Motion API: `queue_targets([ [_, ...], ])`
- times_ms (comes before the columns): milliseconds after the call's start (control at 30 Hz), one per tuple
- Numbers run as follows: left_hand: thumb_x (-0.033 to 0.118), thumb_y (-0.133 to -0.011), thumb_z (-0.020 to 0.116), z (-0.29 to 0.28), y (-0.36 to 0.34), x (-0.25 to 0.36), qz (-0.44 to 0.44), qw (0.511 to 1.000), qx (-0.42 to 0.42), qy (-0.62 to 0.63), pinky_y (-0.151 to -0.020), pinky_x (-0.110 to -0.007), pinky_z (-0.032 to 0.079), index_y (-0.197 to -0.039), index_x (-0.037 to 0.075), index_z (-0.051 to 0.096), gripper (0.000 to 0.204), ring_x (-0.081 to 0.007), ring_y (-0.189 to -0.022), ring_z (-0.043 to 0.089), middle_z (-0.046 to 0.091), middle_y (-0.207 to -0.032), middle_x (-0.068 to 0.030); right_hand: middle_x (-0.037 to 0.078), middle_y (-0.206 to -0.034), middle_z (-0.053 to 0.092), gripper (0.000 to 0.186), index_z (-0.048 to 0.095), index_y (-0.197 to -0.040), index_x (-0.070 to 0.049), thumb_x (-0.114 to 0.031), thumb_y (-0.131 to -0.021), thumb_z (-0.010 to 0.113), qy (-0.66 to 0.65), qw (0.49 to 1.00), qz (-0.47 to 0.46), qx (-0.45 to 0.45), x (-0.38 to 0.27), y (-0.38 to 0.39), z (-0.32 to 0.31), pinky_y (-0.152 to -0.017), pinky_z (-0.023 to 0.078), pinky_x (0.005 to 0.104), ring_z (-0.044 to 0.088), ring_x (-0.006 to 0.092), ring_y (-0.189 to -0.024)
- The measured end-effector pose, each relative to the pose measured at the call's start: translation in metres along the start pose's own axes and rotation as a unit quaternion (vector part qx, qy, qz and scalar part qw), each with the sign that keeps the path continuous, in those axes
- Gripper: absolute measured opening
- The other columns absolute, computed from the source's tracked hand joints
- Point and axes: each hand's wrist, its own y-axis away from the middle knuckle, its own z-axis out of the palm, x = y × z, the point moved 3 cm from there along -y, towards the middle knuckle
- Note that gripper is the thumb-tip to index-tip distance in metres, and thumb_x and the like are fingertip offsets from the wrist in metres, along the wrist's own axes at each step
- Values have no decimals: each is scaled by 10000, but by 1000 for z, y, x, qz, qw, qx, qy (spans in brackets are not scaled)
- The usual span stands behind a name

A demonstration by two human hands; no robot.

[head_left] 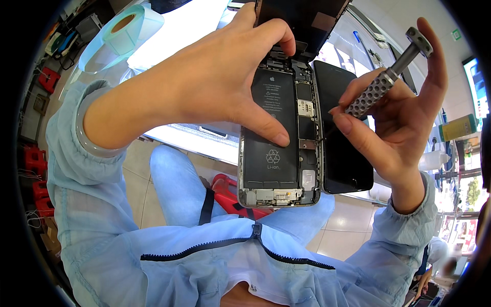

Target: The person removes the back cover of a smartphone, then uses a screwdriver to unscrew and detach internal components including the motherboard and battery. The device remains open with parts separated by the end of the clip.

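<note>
Phone: lower end juts past the desk edge, black phone tight right; screen up, battery bared!
Left hand: thumb, forefinger wide apart.
Right hand: clamped on screwdriver.

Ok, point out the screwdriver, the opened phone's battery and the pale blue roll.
Screwdriver (372,94): head view, its dimpled handle.
Battery (282,106): head view, its upper face.
Pale blue roll (124,41): head view, side face below its core.
</note>
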Motion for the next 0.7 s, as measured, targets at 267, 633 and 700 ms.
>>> queue_targets([
  [267,284,-471,908,0,0,1,-9,1000,-5,4,-939,-344,367,-1111,125,460,797,-282,-1094,417,408,-1132,-90,142,-835,608,1002,-40,-1458,-132,42,-770,668,34,999,2,-26,-5,-3,-10,-688,574,301,646,194,-735],
  [633,305,-462,916,1,-2,1,-106,992,-41,55,-954,-353,363,-1120,130,457,821,-264,-1102,405,391,-1148,-82,173,-1056,609,557,325,-1353,-65,-121,-884,619,69,986,119,92,43,-25,-116,-662,558,293,666,251,-881],
  [700,308,-463,915,4,-5,3,-92,993,-36,63,-953,-356,363,-1120,131,457,821,-266,-1107,407,394,-1150,-82,160,-1112,607,457,402,-1265,-47,-47,-864,619,15,958,210,195,48,-26,-110,-600,491,253,650,178,-816],
])
